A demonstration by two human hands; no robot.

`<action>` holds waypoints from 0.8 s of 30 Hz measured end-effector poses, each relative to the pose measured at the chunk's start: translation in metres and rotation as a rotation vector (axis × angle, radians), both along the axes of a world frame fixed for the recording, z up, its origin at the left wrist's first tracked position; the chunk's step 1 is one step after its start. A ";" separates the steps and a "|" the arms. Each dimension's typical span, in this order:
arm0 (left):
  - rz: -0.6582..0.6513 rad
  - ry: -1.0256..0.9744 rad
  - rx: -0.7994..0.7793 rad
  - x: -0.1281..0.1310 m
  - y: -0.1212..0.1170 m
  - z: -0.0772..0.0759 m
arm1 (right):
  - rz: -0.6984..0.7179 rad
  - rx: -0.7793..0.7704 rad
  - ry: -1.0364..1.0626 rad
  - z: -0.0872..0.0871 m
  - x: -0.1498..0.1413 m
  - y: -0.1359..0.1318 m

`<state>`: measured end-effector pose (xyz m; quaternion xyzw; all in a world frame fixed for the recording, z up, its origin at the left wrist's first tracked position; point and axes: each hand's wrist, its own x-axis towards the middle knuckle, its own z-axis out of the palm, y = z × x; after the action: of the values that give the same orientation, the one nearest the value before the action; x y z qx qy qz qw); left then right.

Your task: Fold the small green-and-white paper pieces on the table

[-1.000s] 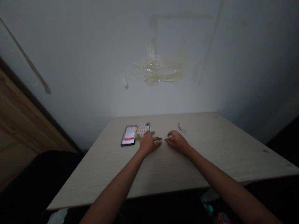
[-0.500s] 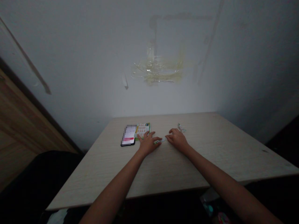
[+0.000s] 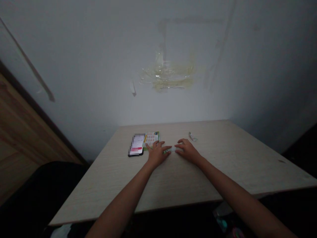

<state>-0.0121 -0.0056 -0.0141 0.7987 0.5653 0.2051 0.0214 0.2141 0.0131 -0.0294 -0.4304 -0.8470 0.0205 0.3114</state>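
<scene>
A small, flat white-and-green strip (image 3: 172,149) lies low over the table between my two hands; its exact kind is too small to make out. My left hand (image 3: 157,153) pinches its left end between thumb and index finger, the other fingers spread towards a printed booklet (image 3: 151,138) with a green edge. From the other side, the thumb and index finger of my right hand (image 3: 187,151) close on the strip's right end. Behind my right hand rests a crumpled scrap of printed paper or wrapper (image 3: 192,136).
A phone (image 3: 136,145) with a lit screen lies left of the booklet. The pale wooden table (image 3: 173,185) meets a wall carrying peeling clear tape (image 3: 170,77). Dark items and a teal object (image 3: 224,223) show below the front edge.
My right thumb and index finger have come round the strip's right end; before, they were pinched together just beside it. My left hand has hardly moved.
</scene>
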 end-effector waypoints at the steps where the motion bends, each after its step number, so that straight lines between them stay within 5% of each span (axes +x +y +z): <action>1: -0.002 -0.006 0.002 0.000 0.000 0.001 | 0.007 -0.007 0.012 0.000 0.000 0.000; 14: -0.076 -0.086 0.014 0.004 -0.007 0.012 | 0.062 -0.087 0.128 0.002 0.000 0.000; 24: -0.102 -0.101 0.042 0.005 -0.005 0.006 | 0.135 -0.150 0.222 0.003 0.005 0.003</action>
<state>-0.0069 -0.0104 -0.0078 0.8154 0.5176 0.2554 0.0437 0.2193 0.0160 -0.0267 -0.3894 -0.8306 0.1520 0.3680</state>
